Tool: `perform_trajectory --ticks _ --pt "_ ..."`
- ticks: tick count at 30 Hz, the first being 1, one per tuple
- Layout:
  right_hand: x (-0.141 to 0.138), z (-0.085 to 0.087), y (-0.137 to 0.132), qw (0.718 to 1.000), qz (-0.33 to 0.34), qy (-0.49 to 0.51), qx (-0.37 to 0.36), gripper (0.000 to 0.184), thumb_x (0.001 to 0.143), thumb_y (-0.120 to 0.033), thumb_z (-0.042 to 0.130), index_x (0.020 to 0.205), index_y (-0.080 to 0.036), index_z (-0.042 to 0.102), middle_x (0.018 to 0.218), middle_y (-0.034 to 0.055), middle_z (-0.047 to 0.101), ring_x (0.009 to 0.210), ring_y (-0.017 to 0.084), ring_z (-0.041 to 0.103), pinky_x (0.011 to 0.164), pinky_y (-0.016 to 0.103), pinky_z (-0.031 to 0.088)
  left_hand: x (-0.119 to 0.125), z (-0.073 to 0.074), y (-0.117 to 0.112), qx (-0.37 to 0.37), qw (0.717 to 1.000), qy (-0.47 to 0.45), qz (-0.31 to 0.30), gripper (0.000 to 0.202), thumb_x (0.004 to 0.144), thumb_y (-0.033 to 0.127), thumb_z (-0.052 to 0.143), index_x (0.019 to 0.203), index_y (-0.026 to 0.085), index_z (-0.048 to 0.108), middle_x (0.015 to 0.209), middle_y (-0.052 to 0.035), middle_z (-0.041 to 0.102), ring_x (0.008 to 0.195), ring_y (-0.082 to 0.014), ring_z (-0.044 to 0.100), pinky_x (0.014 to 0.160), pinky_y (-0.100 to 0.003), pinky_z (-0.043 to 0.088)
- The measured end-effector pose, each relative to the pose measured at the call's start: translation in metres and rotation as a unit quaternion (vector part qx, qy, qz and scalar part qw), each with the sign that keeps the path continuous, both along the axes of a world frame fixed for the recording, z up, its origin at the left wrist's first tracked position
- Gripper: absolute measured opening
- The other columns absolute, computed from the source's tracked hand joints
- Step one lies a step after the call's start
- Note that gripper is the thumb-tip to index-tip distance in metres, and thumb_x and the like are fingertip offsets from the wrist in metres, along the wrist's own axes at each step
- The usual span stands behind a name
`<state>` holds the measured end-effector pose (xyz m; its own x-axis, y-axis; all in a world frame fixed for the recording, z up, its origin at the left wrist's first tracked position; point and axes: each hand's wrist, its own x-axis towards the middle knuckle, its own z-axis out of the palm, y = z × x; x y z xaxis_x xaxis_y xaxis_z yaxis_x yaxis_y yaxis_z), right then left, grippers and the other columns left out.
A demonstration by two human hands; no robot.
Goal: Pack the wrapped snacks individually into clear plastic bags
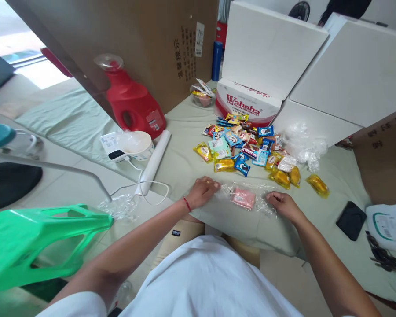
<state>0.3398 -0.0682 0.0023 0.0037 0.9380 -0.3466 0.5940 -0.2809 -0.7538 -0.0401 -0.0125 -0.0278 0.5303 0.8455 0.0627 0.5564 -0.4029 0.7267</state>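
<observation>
A clear plastic film (261, 203) lies near the front edge of the cloth-covered table, with a pink packet (243, 198) on or inside it; I cannot tell which. At the film's left end, my left hand (203, 192) has its fingers closed on the edge. My right hand (285, 206) pinches the opposite end between thumb and fingers. Just beyond both hands is a pile of wrapped snacks (232, 138) in blue, yellow and red packets. Several yellow-wrapped cakes (280, 178) lie at its right side, near a heap of crumpled clear plastic (305, 145).
A Wahaha carton (244, 103) and white boards (273, 48) stand behind the pile. Left are a red detergent jug (135, 103), a paper tub (141, 147), a white roll (153, 163) and a green stool (49, 242). Right lie a black wallet-like item (351, 221) and a white bottle (391, 226).
</observation>
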Motion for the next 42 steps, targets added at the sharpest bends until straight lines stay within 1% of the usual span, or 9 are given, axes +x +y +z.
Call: perform_trajectory --ticks 7,10,13,16,24,28,32,37,42 --pt "0.01 -0.009 0.009 0.999 -0.003 -0.047 0.004 0.048 0.077 -0.062 0.062 0.088 -0.017 0.077 0.079 0.0038 0.071 0.069 0.018 0.057 0.065 0.029 0.043 0.003 0.004 -0.006 0.04 0.992 0.09 -0.075 0.106 0.064 0.074 0.082 0.155 0.028 0.053 0.173 -0.0144 0.032 0.157 -0.0457 0.023 0.126 -0.067 0.013" --pt "0.011 -0.009 0.013 0.999 -0.006 -0.044 -0.015 0.06 0.076 -0.064 0.064 0.109 -0.016 0.079 0.072 0.0013 0.066 0.063 0.016 0.052 0.061 0.028 0.04 0.006 0.003 -0.007 0.054 0.993 0.077 -0.072 0.077 0.07 0.056 0.085 0.141 0.035 0.066 0.175 -0.0072 0.028 0.162 -0.0447 0.011 0.126 -0.069 0.001" --pt "0.011 -0.01 0.014 0.998 -0.009 -0.043 -0.042 0.074 0.074 -0.066 0.065 0.126 -0.014 0.075 0.06 -0.0034 0.055 0.056 0.015 0.043 0.057 0.028 0.034 0.012 -0.001 -0.002 0.03 0.999 0.036 0.017 0.02 0.091 0.043 0.067 0.098 0.032 0.082 0.163 0.0014 0.05 0.162 -0.0369 0.017 0.128 -0.065 0.006" --pt "0.012 -0.013 0.013 0.998 -0.002 -0.046 -0.048 0.077 0.078 -0.066 0.062 0.133 -0.013 0.071 0.058 -0.0045 0.052 0.054 0.015 0.042 0.056 0.028 0.034 0.021 -0.005 0.01 -0.002 0.986 0.022 0.166 0.033 0.097 0.037 0.056 0.073 0.025 0.075 0.135 -0.0016 0.072 0.152 -0.0312 0.037 0.128 -0.06 0.02" --pt "0.012 0.019 0.022 0.92 0.072 -0.335 0.191 0.041 0.097 -0.048 0.053 0.114 -0.02 0.078 0.101 0.013 0.072 0.097 0.03 0.062 0.085 0.041 0.048 0.01 0.017 -0.002 0.095 0.896 0.037 0.432 0.021 0.085 0.02 0.056 0.098 0.021 0.072 0.117 -0.0149 0.065 0.114 -0.0353 0.055 0.102 -0.058 0.045" --pt "-0.02 0.034 0.051 0.904 0.168 -0.284 0.274 0.05 0.1 -0.053 0.055 0.134 -0.019 0.07 0.131 0.0158 0.068 0.121 0.034 0.055 0.106 0.047 0.043 0.015 0.032 -0.036 0.178 0.96 0.008 0.214 0.03 0.091 0.018 0.046 0.1 0.024 0.074 0.109 -0.0114 0.071 0.108 -0.0299 0.059 0.102 -0.052 0.042" --pt "-0.055 0.026 0.089 0.922 0.212 -0.269 0.182 0.058 0.092 -0.059 0.066 0.131 -0.016 0.071 0.113 0.016 0.074 0.111 0.032 0.06 0.094 0.039 0.047 0.056 0.039 -0.044 0.143 0.983 0.085 -0.079 0.044 0.096 0.017 0.044 0.129 0.028 0.07 0.136 -0.0073 0.071 0.12 -0.0269 0.059 0.097 -0.046 0.041" --pt "-0.069 0.027 0.115 0.953 0.259 -0.151 0.042 0.032 0.088 -0.041 0.064 0.105 -0.018 0.078 0.079 0.0027 0.073 0.071 0.018 0.061 0.068 0.027 0.044 0.088 0.03 -0.034 0.113 0.968 0.187 -0.122 0.046 0.097 0.014 0.047 0.137 0.025 0.066 0.148 -0.005 0.064 0.119 -0.0261 0.058 0.094 -0.045 0.042" --pt "-0.081 0.041 0.083 0.957 0.255 -0.099 0.099 0.03 0.095 -0.033 0.053 0.102 -0.021 0.08 0.091 0.004 0.078 0.082 0.02 0.069 0.076 0.029 0.049 0.087 0.023 -0.042 0.121 0.967 0.193 -0.118 0.051 0.096 0.011 0.047 0.143 0.024 0.062 0.153 -0.0072 0.06 0.124 -0.0278 0.058 0.097 -0.046 0.042"
